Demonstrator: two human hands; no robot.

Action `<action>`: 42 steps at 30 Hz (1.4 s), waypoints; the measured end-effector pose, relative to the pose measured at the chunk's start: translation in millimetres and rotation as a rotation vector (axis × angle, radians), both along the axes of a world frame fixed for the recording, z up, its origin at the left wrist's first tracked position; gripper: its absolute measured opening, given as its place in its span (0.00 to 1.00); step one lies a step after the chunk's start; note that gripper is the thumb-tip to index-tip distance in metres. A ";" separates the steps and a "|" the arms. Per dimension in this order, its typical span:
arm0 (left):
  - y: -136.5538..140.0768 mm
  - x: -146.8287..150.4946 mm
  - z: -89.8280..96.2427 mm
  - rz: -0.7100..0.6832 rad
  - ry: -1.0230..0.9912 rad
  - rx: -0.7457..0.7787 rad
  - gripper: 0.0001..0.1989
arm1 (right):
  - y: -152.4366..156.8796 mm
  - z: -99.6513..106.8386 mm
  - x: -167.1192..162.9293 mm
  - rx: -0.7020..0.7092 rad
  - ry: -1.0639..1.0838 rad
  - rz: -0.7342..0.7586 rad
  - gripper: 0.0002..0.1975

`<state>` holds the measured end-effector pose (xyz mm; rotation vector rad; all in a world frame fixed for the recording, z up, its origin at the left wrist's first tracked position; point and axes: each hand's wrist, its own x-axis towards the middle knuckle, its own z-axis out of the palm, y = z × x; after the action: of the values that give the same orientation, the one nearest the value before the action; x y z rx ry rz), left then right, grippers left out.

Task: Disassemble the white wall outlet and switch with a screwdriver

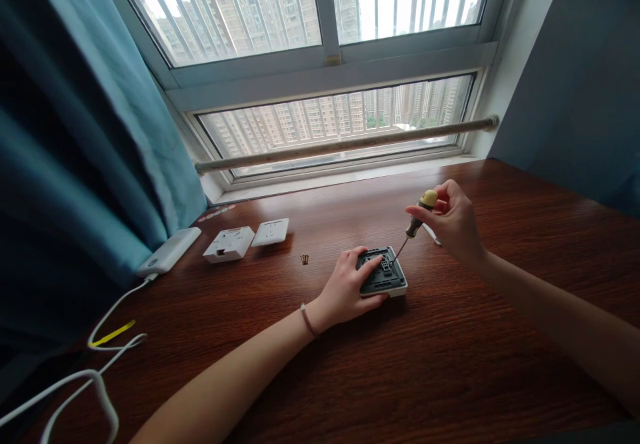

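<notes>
On the wooden table lies a square wall socket module (pixel 373 283), its dark inner side facing up and a white rim around it. My left hand (pixel 350 283) is wrapped over its left side, the fingers on the top and the thumb along the near edge. In my right hand (pixel 455 221) is a screwdriver (pixel 414 223) with a yellow and dark handle, gripped near its top. The shaft slants down to the left, and its tip meets the right part of the dark face. Whether a screw sits under the tip is too small to tell.
Several screws (pixel 305 259) lie left of my hand. Further left are a white socket plate (pixel 271 232) and a white mounting box (pixel 229 244). A white power bank (pixel 170 252) with a cable (pixel 113 307) and a yellow strip (pixel 115 333) lie by the curtain (pixel 125 117). A rail (pixel 350 145) crosses the window.
</notes>
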<state>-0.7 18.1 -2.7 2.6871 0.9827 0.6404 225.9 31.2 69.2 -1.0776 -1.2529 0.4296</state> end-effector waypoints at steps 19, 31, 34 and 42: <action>2.4 -0.4 -1.2 -0.026 -0.015 0.010 0.34 | 8.2 17.3 26.4 0.000 -0.111 0.723 0.12; 2.3 0.6 -2.2 -0.019 -0.026 0.012 0.34 | -19.5 27.5 2.8 0.122 -0.391 0.131 0.13; 2.7 0.4 -2.3 -0.020 -0.025 0.010 0.33 | -15.3 28.6 9.3 0.047 -0.274 0.404 0.17; 2.1 -0.1 -1.9 -0.024 -0.041 0.009 0.33 | -1.9 15.5 9.6 0.078 -0.222 0.234 0.10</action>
<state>-0.8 20.3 -4.7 2.6779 0.9374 0.6942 235.5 29.4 84.7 -0.9343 -1.5886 0.4424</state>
